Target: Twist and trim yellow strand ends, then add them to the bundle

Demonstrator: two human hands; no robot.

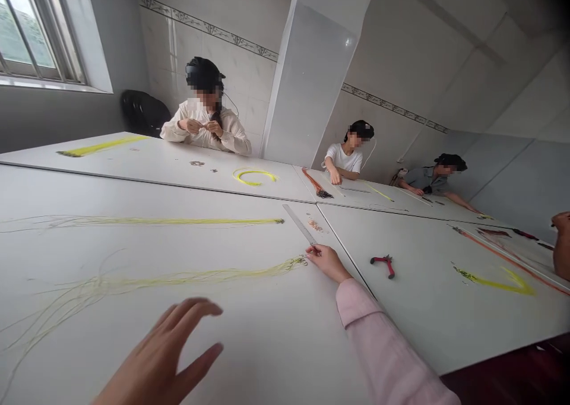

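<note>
My left hand (169,351) hovers over the white table at the lower left, its fingers apart and nothing between them. My right hand (327,261), in a pink sleeve, has its fingers closed at the near end of a metal ruler (299,225). Beside those fingers lie the dark ends of a loose yellow strand bundle (200,274), which fans out to the left. A straighter yellow bundle (178,221) lies farther back, its dark tips near the ruler. Small pinkish pieces (315,224) are scattered just right of the ruler.
Red-handled pliers (383,266) lie on the right table (427,334), left of a bent yellow bundle (499,280) and long orange strands (512,253). Across the tables sit several people, with a curled yellow bundle (253,176) and an orange bundle (316,183) nearby.
</note>
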